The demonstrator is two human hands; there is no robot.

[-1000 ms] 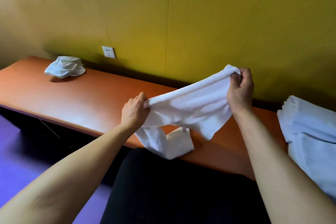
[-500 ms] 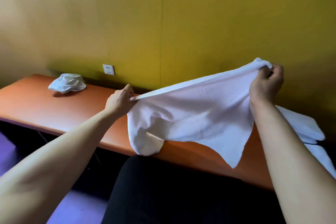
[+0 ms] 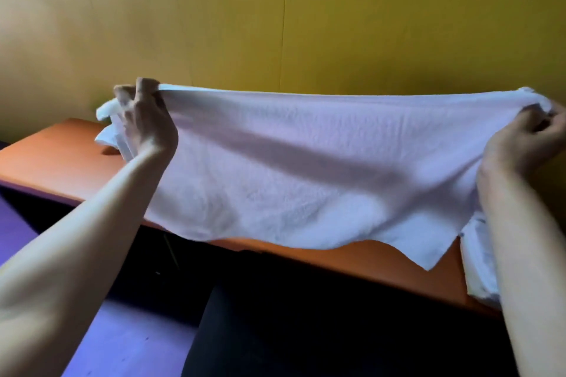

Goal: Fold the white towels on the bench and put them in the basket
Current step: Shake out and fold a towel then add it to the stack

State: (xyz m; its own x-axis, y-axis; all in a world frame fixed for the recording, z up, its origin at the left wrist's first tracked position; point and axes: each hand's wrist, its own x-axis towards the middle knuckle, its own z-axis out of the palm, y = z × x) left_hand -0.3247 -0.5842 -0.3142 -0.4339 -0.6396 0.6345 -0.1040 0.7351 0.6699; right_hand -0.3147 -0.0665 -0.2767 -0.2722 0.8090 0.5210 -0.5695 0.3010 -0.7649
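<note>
White towel (image 3: 321, 168) hangs stretched above the orange tabletop (image 3: 55, 162), long axis running L-R, left hand (image 3: 144, 122) & right hand (image 3: 520, 144) each pinching a top corner, so next fold prob. brings corners together.

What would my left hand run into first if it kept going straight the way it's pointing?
Probably the crumpled white cloth on the orange bench, partly hidden just behind your left hand, which grips the spread towel. Depth is unclear; it might pass over to the yellow wall.
</note>
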